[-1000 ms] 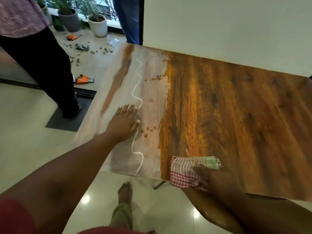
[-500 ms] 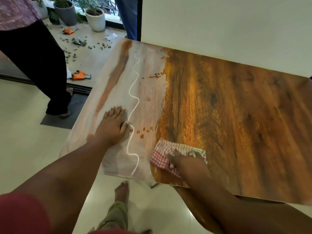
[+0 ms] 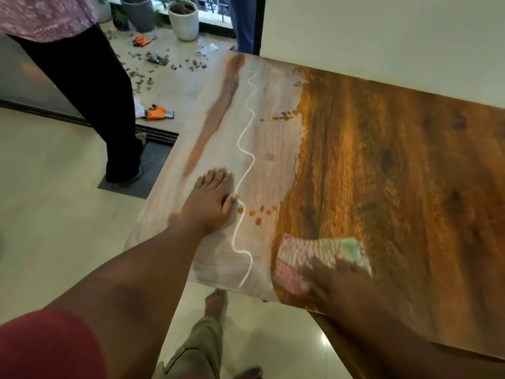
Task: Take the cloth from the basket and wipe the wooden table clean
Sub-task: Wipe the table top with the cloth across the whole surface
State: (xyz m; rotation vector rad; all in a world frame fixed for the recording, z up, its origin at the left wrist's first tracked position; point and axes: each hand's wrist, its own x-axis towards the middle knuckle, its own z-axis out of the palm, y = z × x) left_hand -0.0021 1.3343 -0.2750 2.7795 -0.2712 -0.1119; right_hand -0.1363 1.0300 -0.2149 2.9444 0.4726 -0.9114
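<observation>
The wooden table [image 3: 382, 160] is glossy dark brown on the right. Its left part is dull and pale, with a wavy white line [image 3: 246, 149] and small brown spots [image 3: 259, 214]. A red-and-white checked cloth with a green patch [image 3: 306, 253] lies near the front edge, at the border of the pale patch. My right hand [image 3: 330, 274] presses down on it, blurred by motion. Palm down, my left hand [image 3: 211, 203] lies flat on the pale part, its thumb beside the white line. No basket is in view.
A person in black trousers [image 3: 109, 105] stands on the floor left of the table. Behind are plant pots [image 3: 184, 17], scattered pebbles and orange gloves [image 3: 157, 113]. A white wall [image 3: 382, 36] runs along the table's far side. My foot [image 3: 216, 302] is below the front edge.
My right hand has slid the cloth from the front edge up toward the border of the pale patch. My left hand has stayed planted on the table.
</observation>
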